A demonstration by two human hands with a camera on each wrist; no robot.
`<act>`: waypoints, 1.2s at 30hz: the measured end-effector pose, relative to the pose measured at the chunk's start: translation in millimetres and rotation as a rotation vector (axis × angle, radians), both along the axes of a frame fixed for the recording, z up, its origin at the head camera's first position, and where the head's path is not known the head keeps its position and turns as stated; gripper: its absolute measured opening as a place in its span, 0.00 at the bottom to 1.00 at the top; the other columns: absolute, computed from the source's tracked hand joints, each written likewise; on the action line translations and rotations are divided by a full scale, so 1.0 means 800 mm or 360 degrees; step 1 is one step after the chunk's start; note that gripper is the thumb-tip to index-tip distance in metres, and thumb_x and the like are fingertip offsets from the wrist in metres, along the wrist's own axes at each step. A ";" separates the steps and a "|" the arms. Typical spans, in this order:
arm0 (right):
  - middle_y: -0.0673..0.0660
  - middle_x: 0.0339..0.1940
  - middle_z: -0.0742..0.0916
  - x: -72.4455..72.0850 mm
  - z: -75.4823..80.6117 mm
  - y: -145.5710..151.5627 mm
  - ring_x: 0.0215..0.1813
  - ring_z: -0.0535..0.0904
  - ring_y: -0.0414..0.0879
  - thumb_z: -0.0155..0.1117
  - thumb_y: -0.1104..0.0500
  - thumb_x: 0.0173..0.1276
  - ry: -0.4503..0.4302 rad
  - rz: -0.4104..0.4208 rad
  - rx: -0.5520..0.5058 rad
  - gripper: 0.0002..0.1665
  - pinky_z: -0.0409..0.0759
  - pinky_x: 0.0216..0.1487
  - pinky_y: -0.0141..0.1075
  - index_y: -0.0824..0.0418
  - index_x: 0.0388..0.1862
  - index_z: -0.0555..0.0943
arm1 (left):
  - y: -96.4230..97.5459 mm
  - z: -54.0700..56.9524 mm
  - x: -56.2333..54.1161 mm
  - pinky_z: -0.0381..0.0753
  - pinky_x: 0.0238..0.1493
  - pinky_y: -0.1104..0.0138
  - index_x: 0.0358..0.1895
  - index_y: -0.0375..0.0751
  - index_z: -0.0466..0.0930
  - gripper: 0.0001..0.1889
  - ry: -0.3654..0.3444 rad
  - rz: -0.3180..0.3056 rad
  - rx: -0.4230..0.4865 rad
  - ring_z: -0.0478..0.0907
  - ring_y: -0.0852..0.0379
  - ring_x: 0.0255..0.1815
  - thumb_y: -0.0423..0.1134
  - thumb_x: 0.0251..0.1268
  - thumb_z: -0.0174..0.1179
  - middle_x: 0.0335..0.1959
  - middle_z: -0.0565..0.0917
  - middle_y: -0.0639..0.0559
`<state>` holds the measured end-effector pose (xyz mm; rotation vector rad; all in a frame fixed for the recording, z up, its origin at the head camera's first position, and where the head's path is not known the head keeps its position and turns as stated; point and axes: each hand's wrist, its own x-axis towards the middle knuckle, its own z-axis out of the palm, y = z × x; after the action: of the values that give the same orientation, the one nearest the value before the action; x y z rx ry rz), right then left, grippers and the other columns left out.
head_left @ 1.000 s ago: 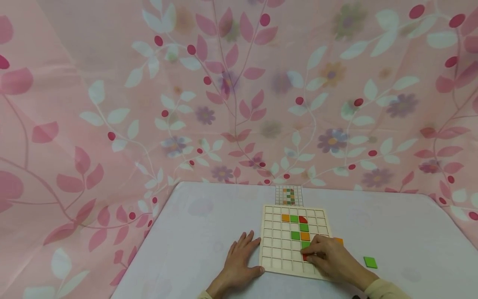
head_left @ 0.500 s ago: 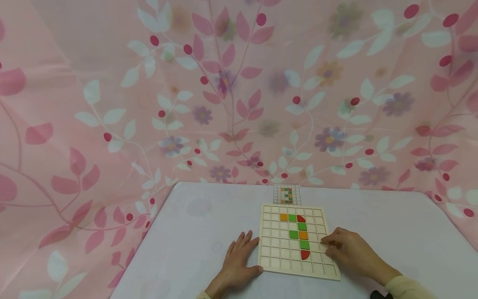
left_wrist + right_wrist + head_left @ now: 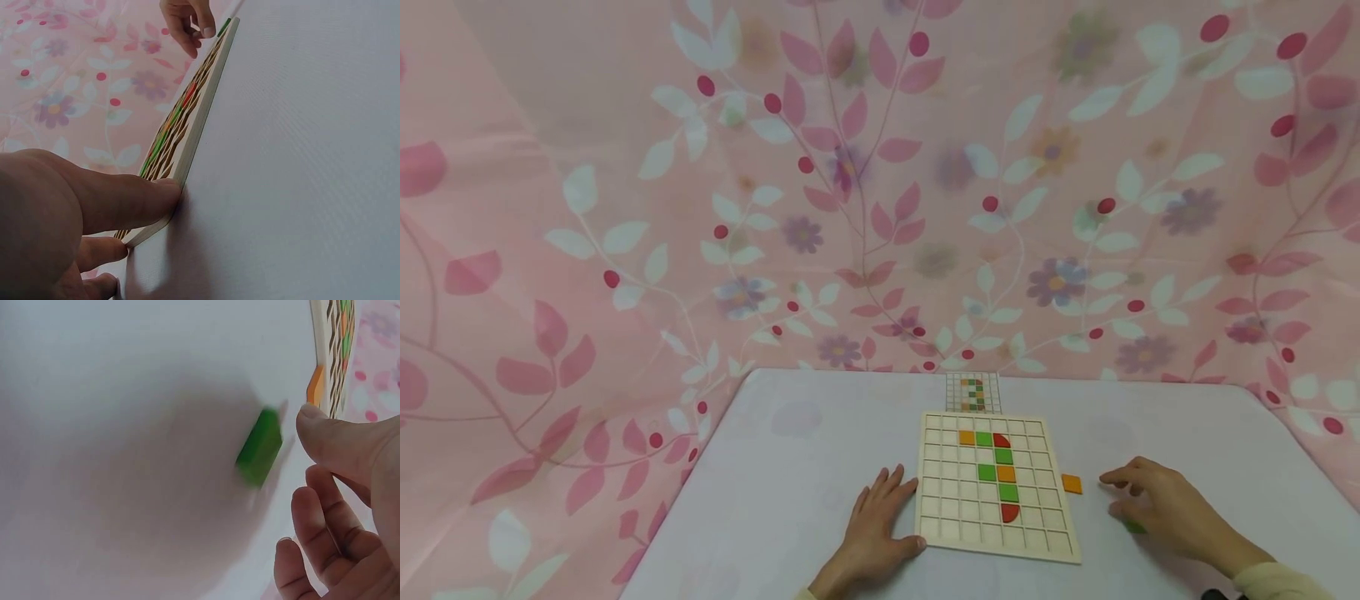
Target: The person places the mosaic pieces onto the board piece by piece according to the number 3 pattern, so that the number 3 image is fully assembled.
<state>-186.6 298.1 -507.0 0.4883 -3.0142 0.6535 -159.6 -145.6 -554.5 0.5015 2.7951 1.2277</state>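
Note:
A pale wooden grid board (image 3: 955, 508) bears several green, orange and red tiles, with a red quarter-round tile (image 3: 1011, 513) lowest in the pattern. My left hand (image 3: 883, 525), fingers spread, touches the board's left edge; in the left wrist view its thumb (image 3: 134, 200) presses the rim. To the right of the board my right hand (image 3: 1165, 508) hovers with loosely bent fingers and nothing between them. Beneath it lies a green square tile (image 3: 261, 449), partly covered by the hand in the head view. An orange square tile (image 3: 1072, 484) lies between the board and that hand.
Behind the board lies a small printed grid card (image 3: 973, 393) with a coloured pattern. The white-covered table (image 3: 790, 467) ends at a pink floral curtain (image 3: 865, 208). A dark object (image 3: 1213, 594) shows by the right sleeve at the lower frame edge.
My right hand has left the red quarter-round tile on the board and moved right, past the orange tile to over the green one. My left hand stays at the board's edge.

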 end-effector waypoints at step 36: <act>0.47 0.46 0.89 0.029 -0.025 0.051 0.39 0.77 0.34 0.82 0.47 0.60 -0.0300 -0.0243 -0.0002 0.25 0.83 0.38 0.29 0.57 0.52 0.88 | 0.002 0.013 0.002 0.41 0.82 0.29 0.78 0.43 0.70 0.43 -0.0130 0.0014 -0.0022 0.48 0.34 0.88 0.45 0.56 0.71 0.86 0.60 0.39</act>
<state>-163.2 338.7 -526.6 0.2030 -3.1834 0.7286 -157.8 -144.4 -544.5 0.4283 2.7391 1.2009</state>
